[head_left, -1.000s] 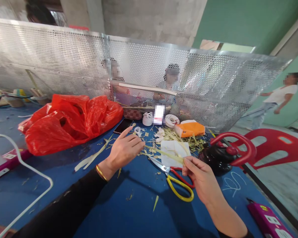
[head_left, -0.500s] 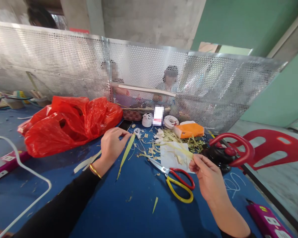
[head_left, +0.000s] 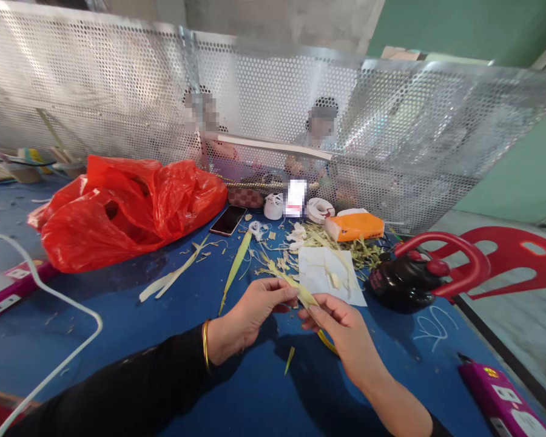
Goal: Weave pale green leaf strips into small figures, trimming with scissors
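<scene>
Between my two hands stretches a pale yellow-green strip of husk or leaf (head_left: pixel 306 295). My left hand (head_left: pixel 259 309), with a gold bangle at the wrist, pinches it near the middle of the table. My right hand (head_left: pixel 339 321) grips its near end, fingers closed. Under my hands, a pair of scissors is mostly hidden; part of its yellow handle (head_left: pixel 327 343) shows. Another green leaf strip (head_left: pixel 237 264) lies to the left of my left hand, and a small leaf scrap (head_left: pixel 289 360) lies below. White paper (head_left: pixel 321 267) with scraps on it lies just beyond my hands.
A red plastic bag (head_left: pixel 131 212) fills the back left, beside a phone (head_left: pixel 228 220). Dried strips (head_left: pixel 364 252), an orange tissue pack (head_left: pixel 355 226) and a black kettle-like pot (head_left: pixel 403 282) stand right. Purple power strips (head_left: pixel 500 394) flank the table. A perforated metal screen (head_left: pixel 264 91) closes the back.
My left hand has left the green leaf strip on the table and moved right, onto the strip in my right hand. Both hands now meet over the scissors. The view has tilted down.
</scene>
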The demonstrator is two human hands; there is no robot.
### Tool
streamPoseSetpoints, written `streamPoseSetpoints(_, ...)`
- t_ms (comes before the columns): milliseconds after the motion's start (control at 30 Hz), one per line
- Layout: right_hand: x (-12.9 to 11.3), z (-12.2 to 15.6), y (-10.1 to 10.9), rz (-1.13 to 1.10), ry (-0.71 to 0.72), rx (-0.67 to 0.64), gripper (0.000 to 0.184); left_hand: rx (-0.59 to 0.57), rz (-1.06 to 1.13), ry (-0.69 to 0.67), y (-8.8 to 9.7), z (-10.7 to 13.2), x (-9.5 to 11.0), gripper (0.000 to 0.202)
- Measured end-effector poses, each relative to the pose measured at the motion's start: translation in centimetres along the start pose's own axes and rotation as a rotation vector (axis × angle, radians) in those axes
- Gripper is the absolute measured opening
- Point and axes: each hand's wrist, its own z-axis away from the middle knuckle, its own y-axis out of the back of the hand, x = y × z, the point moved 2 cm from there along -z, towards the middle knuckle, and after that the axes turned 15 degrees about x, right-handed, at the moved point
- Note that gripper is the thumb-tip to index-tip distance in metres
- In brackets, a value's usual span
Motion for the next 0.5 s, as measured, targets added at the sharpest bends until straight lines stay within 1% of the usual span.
streamPoseSetpoints(67,0.16,-0.03,0.08,0.013,0.002,0.015,0.025,0.031,0.070,0.009,0.17,-0.19,0.17,0.021)
streamPoseSetpoints(133,0.34,-0.17,0.28,0.014,0.001,0.057,0.025,0.052,0.119,-0.002,0.31,-0.37,0.44,0.022)
streamPoseSetpoints(300,0.59,-0.36,0.53,0.002,-0.035,0.108,0.025,0.070,0.162,-0.022,0.59,-0.60,0.75,0.024)
streamPoseSetpoints(400,0.50,-0.25,0.47,0.001,-0.034,0.113,0.024,0.058,0.188,-0.008,0.57,-0.54,0.63,0.024)
streamPoseSetpoints(500,0.43,-0.12,0.40,0.008,-0.017,0.109,0.021,0.015,0.169,0.010,0.30,-0.31,0.47,0.024)
